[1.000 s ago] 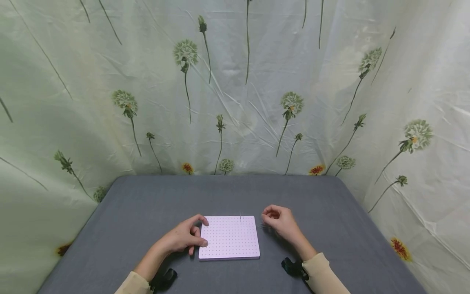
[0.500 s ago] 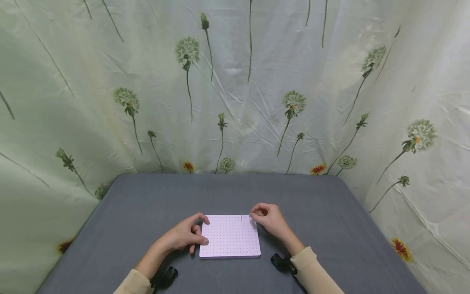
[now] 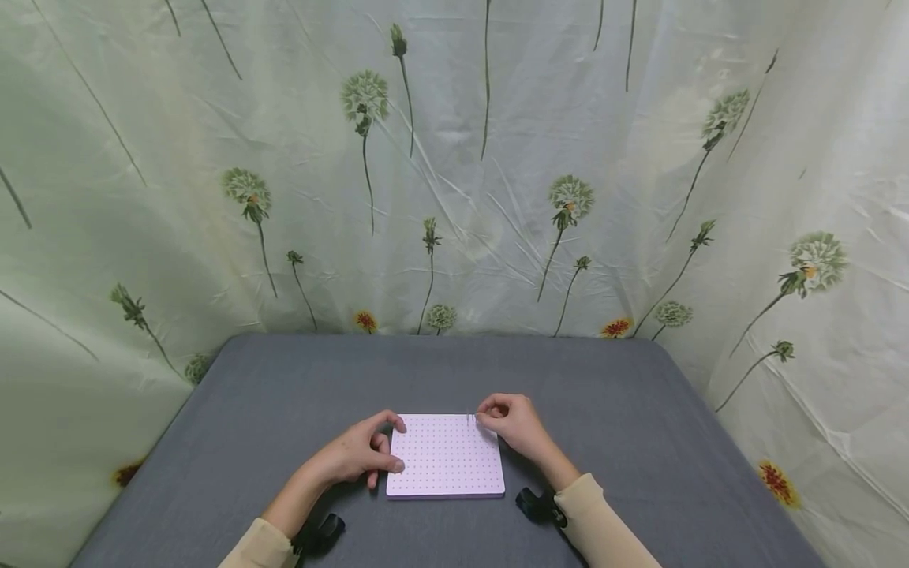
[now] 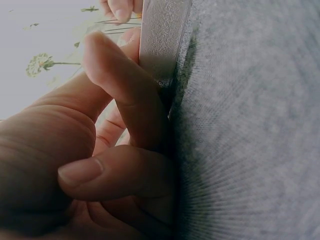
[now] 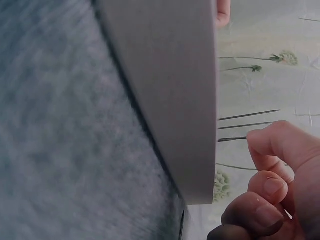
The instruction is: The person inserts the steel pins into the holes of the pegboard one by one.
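A pale lavender board (image 3: 449, 461) with rows of small holes lies flat on the grey table. My left hand (image 3: 358, 451) holds its left side, thumb and index fingertip on the top face; the left wrist view shows other fingers bent beside the board's side wall (image 4: 162, 42). Near the far right corner, my right hand (image 3: 517, 426) pinches a thin metal pin (image 5: 233, 139) between thumb and index finger. The pin's lower end meets the board's top face; whether it sits in a hole cannot be seen. Beside it, two similar pins (image 5: 250, 115) stand upright from the board.
Grey cloth (image 3: 284, 394) covers the table around the board. A pale curtain (image 3: 454, 197) printed with dandelions hangs behind and at both sides. Each wrist carries a black camera mount, the right one (image 3: 537, 505) close to the table.
My right hand has moved left from beside the board to its far right edge, bringing the pinched pin next to the standing pins. The left hand stays on the board's left side.
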`<move>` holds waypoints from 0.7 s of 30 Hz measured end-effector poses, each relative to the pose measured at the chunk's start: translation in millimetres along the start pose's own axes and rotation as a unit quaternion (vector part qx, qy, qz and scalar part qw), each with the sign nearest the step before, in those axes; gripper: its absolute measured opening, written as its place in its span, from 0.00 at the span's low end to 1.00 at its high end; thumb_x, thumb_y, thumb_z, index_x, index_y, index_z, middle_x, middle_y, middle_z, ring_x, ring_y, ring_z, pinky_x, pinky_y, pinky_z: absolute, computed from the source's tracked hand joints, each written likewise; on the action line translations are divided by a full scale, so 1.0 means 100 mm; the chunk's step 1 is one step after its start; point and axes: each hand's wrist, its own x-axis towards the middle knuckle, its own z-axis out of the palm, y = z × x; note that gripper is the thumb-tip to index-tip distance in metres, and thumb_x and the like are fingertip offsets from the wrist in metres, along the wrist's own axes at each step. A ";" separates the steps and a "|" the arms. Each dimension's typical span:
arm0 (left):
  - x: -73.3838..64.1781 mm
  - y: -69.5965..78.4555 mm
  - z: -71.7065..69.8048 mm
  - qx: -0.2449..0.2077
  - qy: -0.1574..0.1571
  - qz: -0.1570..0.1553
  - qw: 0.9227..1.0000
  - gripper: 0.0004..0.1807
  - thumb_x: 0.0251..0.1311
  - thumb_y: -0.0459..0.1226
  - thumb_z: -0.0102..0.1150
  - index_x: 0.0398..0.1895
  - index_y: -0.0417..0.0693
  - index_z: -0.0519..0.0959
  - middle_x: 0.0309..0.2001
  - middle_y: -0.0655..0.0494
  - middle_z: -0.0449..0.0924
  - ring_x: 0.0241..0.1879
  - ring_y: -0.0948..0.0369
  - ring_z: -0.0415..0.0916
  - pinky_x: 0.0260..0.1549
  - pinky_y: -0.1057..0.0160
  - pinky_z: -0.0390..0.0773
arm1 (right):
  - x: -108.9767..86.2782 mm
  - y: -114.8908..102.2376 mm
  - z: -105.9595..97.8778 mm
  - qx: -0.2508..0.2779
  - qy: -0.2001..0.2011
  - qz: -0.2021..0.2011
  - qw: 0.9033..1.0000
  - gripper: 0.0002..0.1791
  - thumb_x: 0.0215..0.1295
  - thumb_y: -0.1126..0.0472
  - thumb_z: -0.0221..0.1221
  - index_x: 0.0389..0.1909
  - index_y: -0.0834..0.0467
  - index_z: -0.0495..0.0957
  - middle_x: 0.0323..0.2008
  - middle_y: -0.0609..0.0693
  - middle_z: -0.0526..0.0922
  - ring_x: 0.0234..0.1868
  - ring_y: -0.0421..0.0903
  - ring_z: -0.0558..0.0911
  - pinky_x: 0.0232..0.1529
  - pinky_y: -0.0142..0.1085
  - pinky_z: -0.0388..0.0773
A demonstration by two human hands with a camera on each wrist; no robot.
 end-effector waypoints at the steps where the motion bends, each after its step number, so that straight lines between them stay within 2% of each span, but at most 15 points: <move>1: 0.00 0.00 0.00 0.000 -0.001 0.000 1.000 0.30 0.61 0.37 0.77 0.62 0.46 0.71 0.21 0.59 0.75 0.12 0.66 0.74 0.13 0.69 0.61 | 0.00 0.00 0.00 0.000 -0.001 0.000 1.000 0.03 0.66 0.63 0.70 0.33 0.58 0.87 0.22 0.42 0.72 0.26 0.38 0.69 0.31 0.29 0.65; 21: 0.00 0.00 0.00 0.004 0.001 0.003 1.000 0.31 0.61 0.36 0.77 0.63 0.46 0.71 0.22 0.58 0.75 0.12 0.65 0.74 0.13 0.68 0.60 | -0.01 -0.01 0.02 -0.005 -0.011 -0.013 1.000 0.02 0.67 0.64 0.69 0.33 0.55 0.88 0.21 0.41 0.71 0.25 0.36 0.68 0.29 0.29 0.63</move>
